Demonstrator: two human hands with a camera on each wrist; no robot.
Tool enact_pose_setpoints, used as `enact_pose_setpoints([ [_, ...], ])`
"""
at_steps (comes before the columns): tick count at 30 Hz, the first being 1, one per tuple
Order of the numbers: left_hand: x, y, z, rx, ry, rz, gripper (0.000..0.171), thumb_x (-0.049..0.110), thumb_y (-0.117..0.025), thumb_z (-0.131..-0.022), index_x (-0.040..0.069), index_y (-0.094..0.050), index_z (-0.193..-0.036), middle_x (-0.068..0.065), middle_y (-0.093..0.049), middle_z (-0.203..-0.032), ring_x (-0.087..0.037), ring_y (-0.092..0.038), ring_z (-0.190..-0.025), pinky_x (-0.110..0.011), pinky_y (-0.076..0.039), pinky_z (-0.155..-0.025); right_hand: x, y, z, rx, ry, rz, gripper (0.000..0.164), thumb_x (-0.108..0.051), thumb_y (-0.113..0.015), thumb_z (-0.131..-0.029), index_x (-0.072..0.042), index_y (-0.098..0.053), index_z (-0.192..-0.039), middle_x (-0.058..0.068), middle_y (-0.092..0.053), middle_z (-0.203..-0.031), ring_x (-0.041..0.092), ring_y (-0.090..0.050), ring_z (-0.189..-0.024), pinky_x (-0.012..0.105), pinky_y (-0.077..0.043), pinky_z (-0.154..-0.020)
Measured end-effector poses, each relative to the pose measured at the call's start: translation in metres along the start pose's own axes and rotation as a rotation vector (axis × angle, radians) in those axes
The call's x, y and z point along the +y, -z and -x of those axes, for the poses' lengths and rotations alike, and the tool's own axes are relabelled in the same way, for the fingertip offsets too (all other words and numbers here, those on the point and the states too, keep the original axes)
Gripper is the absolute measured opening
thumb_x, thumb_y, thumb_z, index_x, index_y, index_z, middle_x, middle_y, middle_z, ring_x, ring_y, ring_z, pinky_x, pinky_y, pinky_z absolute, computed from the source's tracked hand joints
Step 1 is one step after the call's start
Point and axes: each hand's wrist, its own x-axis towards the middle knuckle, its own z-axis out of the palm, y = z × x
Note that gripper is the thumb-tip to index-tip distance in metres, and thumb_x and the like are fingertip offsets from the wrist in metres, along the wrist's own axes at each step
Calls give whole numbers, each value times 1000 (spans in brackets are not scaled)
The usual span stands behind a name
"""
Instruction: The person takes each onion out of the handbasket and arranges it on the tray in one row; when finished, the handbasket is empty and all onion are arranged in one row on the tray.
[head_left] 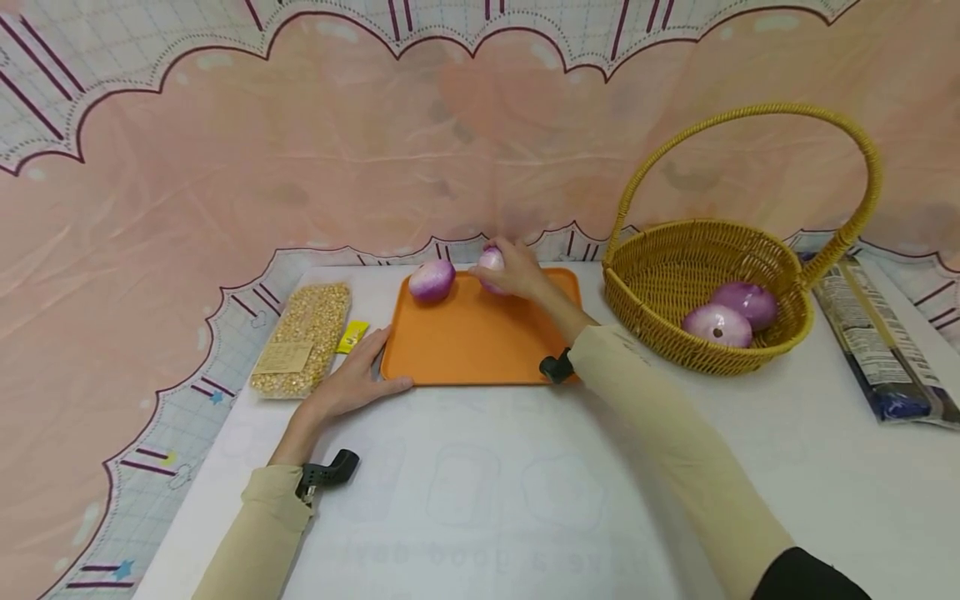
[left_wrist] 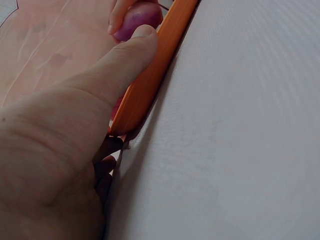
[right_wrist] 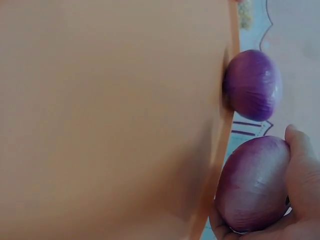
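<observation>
My right hand (head_left: 516, 268) holds a red onion (right_wrist: 254, 185) at the back edge of the orange tray (head_left: 472, 350), fingers and thumb curled round it. To its left, another red onion (head_left: 432, 281) sits at the tray's back left corner. My left hand (head_left: 356, 377) rests at the tray's front left corner. Its thumb (left_wrist: 132, 55) lies along the front rim, and the other fingers reach along the left side, partly hidden in the left wrist view. Two more red onions (head_left: 717, 326) lie in the wicker basket (head_left: 660, 258), right of the tray.
Left of the tray lies a clear bag of corn kernels (head_left: 303, 333), with a small yellow packet (head_left: 352, 337) beside it. The basket's tall handle (head_left: 750, 112) arches up near my right forearm. A dark printed package (head_left: 877, 333) lies at far right. Behind the white table (head_left: 480, 483) hangs a pink cloth (head_left: 375, 167).
</observation>
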Motion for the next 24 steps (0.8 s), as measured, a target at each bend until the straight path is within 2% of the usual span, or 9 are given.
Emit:
enact_pose_setpoints([
  [12, 0, -1, -1, -6, 2, 1, 106, 54, -71, -82, 13, -9, -157, -15, -9, -164, -36, -4, -152, -61, -10, -120, 9, -6, -2, -13, -16, -4, 57, -41, -71, -85, -11, -52, -129, 20, -47, -137, 36, -45, -126, 46, -44, -107],
  [24, 1, -1, 1, -3, 6, -5, 107, 55, -71, -81, 14, -9, -158, -15, -10, -164, -37, -5, -152, -62, -11, -119, 11, -10, -6, -17, 13, -2, 60, -40, -73, -82, -10, -53, -130, 18, -48, -135, 34, -47, -124, 44, -45, -106],
])
